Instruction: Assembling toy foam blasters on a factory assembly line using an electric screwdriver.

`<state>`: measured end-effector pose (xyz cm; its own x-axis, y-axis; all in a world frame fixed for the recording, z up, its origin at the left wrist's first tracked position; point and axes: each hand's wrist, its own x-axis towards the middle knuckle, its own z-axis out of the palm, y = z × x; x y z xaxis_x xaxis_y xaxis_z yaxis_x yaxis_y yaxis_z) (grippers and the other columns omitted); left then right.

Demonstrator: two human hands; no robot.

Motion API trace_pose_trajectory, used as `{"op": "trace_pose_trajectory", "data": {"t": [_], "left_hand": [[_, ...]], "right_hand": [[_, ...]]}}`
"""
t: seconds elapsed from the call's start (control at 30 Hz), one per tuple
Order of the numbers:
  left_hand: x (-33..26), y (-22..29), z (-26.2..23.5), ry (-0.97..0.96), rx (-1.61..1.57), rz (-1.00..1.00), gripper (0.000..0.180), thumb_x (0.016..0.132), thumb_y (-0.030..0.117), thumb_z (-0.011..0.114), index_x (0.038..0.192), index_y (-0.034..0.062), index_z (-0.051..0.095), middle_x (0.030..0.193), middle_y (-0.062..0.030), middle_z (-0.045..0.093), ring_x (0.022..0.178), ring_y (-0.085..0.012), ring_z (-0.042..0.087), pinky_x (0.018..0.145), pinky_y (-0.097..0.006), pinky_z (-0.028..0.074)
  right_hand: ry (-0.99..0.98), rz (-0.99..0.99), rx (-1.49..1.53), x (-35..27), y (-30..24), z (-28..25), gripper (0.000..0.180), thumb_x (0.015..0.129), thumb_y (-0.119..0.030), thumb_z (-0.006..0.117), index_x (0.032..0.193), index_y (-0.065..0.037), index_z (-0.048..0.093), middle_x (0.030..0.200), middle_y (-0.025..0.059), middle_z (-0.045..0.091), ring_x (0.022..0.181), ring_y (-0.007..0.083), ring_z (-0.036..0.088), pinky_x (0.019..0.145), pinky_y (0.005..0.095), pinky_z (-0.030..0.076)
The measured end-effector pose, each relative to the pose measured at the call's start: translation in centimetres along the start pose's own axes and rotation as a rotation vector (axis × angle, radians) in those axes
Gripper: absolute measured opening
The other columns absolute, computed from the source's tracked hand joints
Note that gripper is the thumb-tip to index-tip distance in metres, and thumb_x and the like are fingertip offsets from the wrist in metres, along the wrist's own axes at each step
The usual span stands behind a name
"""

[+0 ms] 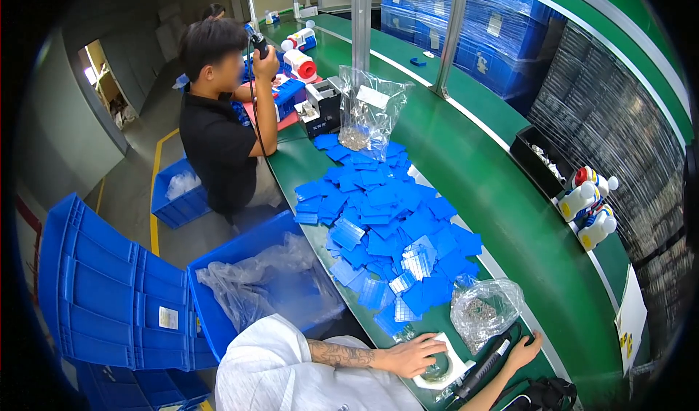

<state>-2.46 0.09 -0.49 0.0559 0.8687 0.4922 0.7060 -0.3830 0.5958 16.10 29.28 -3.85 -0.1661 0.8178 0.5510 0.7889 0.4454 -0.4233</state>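
My left hand (411,357) lies palm down, fingers stretched out, over the white squarish block (457,364) with a round opening. A clear, greenish rounded piece (435,373) shows in that opening, under my fingertips. My right hand (523,350) rests at the belt's near edge, fingers loosely apart with nothing visible in them. Beside it lies a black pen-shaped power screwdriver (489,364). A clear bag of small metal parts (477,310) sits just beyond both hands. Farther left spreads a large heap of flat blue plastic plates (393,214), some showing ribbed undersides.
Another clear bag (370,112) stands behind the heap. A co-worker in black (218,120) holds a tool upright at the far left. Blue bins (240,258) stand along the left side. White bottles (582,200) and a black tray (535,152) line the right ledge.
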Motion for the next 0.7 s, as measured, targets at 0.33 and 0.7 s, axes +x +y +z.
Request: {"op": "trace_pose_trajectory", "data": {"t": [0.33,0.7], "left_hand": [[-0.01,-0.14,0.20,0.012,-0.026,0.004,0.014,0.065,0.010,0.056,0.072,-0.0013,0.051,0.120,-0.0214,0.038,0.116,-0.0305,0.035,0.098,-0.050,0.023],[-0.02,-0.02,0.04,0.001,-0.016,0.004,0.015,0.066,0.010,0.055,0.073,-0.0018,0.052,0.120,-0.0216,0.039,0.116,-0.0308,0.035,0.098,-0.049,0.023]], "right_hand": [[-0.043,0.051,0.007,0.19,-0.24,-0.25,0.030,0.073,-0.007,0.049,0.101,0.002,0.053,0.104,0.0168,0.054,0.100,0.0318,0.049,0.088,0.0368,0.035],[-0.015,0.032,0.008,0.03,-0.51,-0.33,0.030,0.074,-0.007,0.048,0.102,0.002,0.053,0.106,0.0162,0.054,0.101,0.0311,0.049,0.088,0.0368,0.036]]}}
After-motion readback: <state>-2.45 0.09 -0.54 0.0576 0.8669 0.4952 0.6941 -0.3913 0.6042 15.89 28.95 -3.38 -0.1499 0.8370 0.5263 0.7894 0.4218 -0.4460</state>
